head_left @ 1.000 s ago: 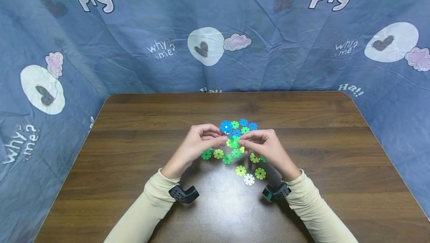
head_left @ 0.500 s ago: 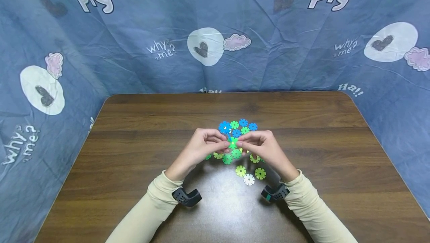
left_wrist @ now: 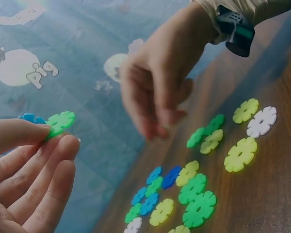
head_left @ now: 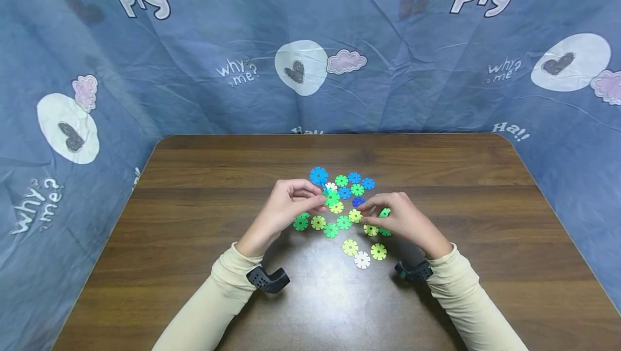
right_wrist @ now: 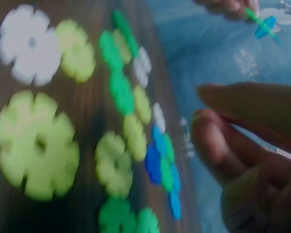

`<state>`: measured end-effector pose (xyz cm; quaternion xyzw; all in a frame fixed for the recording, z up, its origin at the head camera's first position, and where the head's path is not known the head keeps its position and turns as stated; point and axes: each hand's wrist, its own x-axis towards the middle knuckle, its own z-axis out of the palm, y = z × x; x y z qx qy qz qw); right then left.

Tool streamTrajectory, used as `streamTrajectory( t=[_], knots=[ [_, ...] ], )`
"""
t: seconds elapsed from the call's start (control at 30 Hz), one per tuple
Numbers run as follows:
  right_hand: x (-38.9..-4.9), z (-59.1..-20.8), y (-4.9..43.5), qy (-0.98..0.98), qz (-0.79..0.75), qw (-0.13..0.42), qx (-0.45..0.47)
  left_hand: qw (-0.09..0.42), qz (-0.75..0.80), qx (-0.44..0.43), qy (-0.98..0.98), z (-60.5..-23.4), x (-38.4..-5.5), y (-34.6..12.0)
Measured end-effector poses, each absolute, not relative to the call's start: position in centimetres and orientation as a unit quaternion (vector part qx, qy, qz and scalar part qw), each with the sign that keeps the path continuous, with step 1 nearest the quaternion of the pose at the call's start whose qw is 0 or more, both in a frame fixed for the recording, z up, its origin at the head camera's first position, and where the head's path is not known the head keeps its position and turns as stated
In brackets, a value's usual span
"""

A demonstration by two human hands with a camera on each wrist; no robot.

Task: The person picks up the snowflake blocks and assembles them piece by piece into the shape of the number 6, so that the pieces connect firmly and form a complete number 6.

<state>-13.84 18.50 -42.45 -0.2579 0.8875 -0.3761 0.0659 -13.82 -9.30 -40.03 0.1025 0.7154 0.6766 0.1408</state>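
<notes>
My left hand point(head_left: 291, 204) pinches a green notched flower-shaped disc point(head_left: 332, 197) between thumb and fingers, above the table. Joined to it are blue pieces, with a larger-looking blue disc point(head_left: 318, 175) at the far end; in the right wrist view a blue disc point(right_wrist: 266, 27) crosses the green one. My right hand point(head_left: 402, 220) hovers over the loose discs with its fingers loosely bent and nothing between them. Near its fingertips lie a yellow disc point(head_left: 355, 216) and a dark blue disc point(head_left: 358, 202).
Loose green, yellow, blue and white discs lie spread on the wooden table point(head_left: 204, 162). Nearest the person are a white disc point(head_left: 361, 260) and two yellow ones, including a yellow disc point(head_left: 378, 252). A printed blue cloth point(head_left: 242, 103) hangs behind the table.
My right hand has let go of the joined discs and moved right, over the loose ones. My left hand still holds the joined discs, moved slightly away from the person.
</notes>
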Motion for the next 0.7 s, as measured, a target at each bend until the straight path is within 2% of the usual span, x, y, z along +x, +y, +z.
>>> streamTrajectory(
  t=[0.27,0.7],
  knots=[
    [-14.1,-44.0,19.8,0.911,-0.287,0.093,-0.282,0.140,0.688,0.102,0.705,-40.1,-14.0,-9.5],
    [-14.3,-44.5,19.9,0.896,-0.318,0.142,-0.275,0.134,0.693,0.100,0.702,-40.1,-14.0,-9.6]
  ],
)
